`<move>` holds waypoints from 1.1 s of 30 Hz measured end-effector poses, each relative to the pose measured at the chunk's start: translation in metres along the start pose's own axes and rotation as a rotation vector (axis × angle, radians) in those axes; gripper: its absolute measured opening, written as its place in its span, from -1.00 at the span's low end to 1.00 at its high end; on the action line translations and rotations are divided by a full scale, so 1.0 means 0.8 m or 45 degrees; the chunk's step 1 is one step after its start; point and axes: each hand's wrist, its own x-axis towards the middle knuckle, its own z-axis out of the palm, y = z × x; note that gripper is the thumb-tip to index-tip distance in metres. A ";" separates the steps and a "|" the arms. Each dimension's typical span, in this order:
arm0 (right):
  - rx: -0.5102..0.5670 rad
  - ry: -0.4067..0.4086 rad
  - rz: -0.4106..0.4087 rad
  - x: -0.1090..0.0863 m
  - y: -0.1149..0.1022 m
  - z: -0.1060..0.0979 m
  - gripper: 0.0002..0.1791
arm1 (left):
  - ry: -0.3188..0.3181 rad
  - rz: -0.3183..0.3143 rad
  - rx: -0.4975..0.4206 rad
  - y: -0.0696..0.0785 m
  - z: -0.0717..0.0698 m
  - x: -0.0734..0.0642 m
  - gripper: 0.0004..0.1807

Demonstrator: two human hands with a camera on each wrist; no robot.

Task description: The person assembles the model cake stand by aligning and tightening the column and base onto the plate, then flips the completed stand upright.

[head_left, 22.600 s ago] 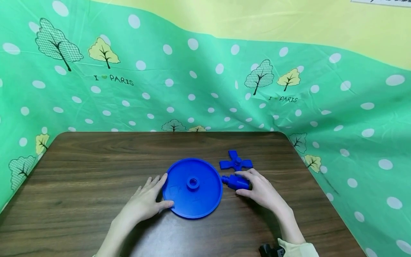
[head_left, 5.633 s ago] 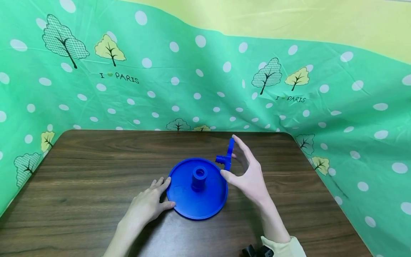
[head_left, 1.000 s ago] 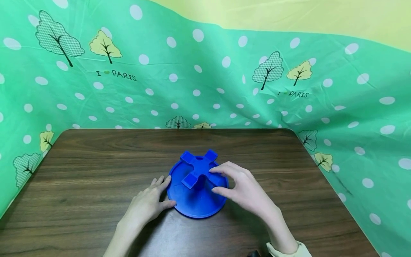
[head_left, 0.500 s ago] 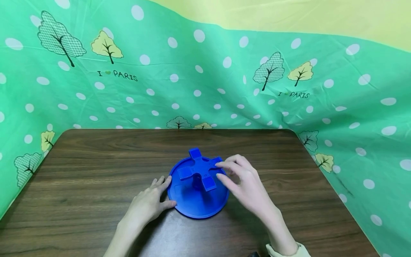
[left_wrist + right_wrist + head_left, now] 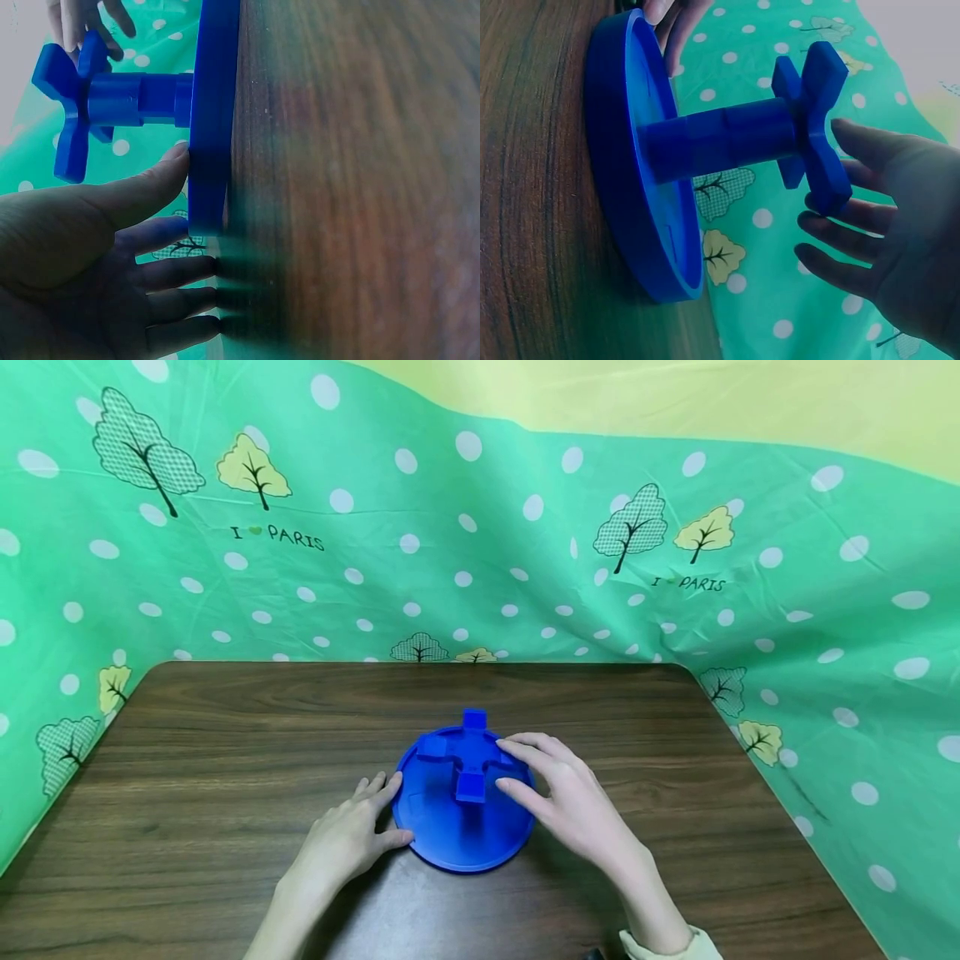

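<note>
Quite relaxed, both hands: left hand against blue disc, right hand partly around blue cross.

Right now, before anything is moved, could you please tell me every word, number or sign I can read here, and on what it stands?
"I PARIS", a heart between: green cloth, left in the head view.
"I PARIS", its heart faint: same cloth, right.
Blue disc: faint marks, too unclear to read.
</note>
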 end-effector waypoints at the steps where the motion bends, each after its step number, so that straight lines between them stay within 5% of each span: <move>1: 0.009 0.007 -0.013 0.000 0.000 0.000 -0.49 | 0.001 0.001 0.001 0.000 0.000 0.000 -0.12; 14: 0.107 0.023 -0.088 -0.004 -0.006 -0.006 -0.64 | 0.000 0.008 0.006 -0.001 0.000 0.001 -0.12; 22: 0.019 0.198 -0.139 -0.001 -0.004 -0.006 -0.62 | -0.008 -0.003 0.005 0.001 0.000 0.001 -0.11; 29: -0.084 0.053 -0.028 -0.002 0.001 -0.002 -0.50 | -0.010 -0.004 0.003 0.001 0.001 0.002 -0.12; 33: -0.043 0.069 -0.037 -0.002 0.002 0.001 -0.57 | -0.008 -0.004 0.007 0.001 0.001 0.002 -0.12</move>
